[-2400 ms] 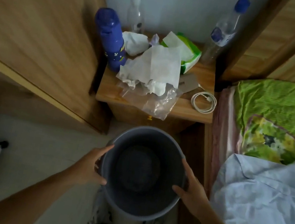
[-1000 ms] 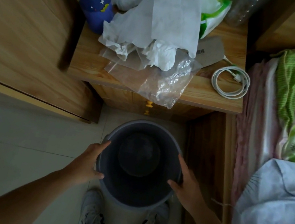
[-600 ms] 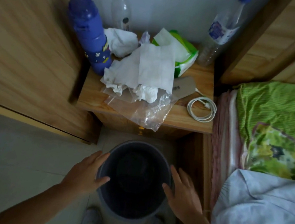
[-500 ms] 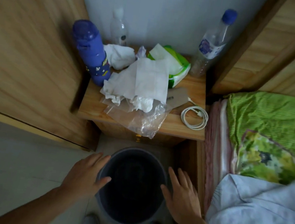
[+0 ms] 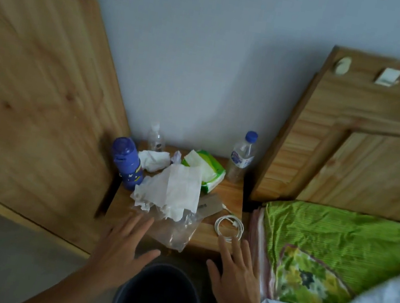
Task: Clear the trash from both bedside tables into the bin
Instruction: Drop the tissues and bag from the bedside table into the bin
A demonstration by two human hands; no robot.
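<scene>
A: How far along is the clearing?

B: Barely begun, I'd say. The dark round plastic bin [image 5: 158,300] stands on the floor at the near edge of the wooden bedside worktop [image 5: 233,191], and it looks empty, though its inside is dark.

A: And the hands?

B: The left hand [image 5: 121,249] and the right hand [image 5: 236,276] are both spread wide with nothing in them, hovering over the bin's far rim, close to the worktop's near edge.

A: What is left?

B: All the trash, by the look of it: the crumpled white paper tissues [image 5: 170,194], the clear plastic bag [image 5: 175,231] hanging over the near edge, and a balled white tissue [image 5: 153,160] further back. The blue flask [image 5: 126,163] on the left, the coiled white cable [image 5: 229,227] on the right and the green wipes pack [image 5: 203,171] probably stay. The two clear bottles at the far side could go either way. No second bedside table is in view.
</scene>
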